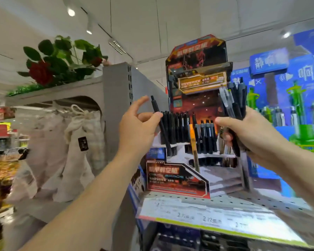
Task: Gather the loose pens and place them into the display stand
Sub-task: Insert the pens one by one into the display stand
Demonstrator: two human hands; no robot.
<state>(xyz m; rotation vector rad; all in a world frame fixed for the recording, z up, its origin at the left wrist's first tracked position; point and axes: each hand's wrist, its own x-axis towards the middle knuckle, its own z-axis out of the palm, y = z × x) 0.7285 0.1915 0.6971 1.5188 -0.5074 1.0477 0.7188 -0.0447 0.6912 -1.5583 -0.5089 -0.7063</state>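
Note:
A red and black cardboard display stand (176,178) sits on a perforated grey shelf (230,201). Rows of black pens (179,127) stand upright in its tiers. My left hand (136,127) pinches a single black pen (161,124) between thumb and fingers, its lower tip down at the left end of the stand's row. My right hand (248,133) grips a bundle of several black and clear pens (234,104), held upright just right of the stand.
A blue display (286,84) with green bottle shapes stands to the right. Left is a grey shelf unit (116,91) topped with artificial roses (42,71), and cloth bags (76,142) hang below. Price labels (208,218) line the shelf's front edge.

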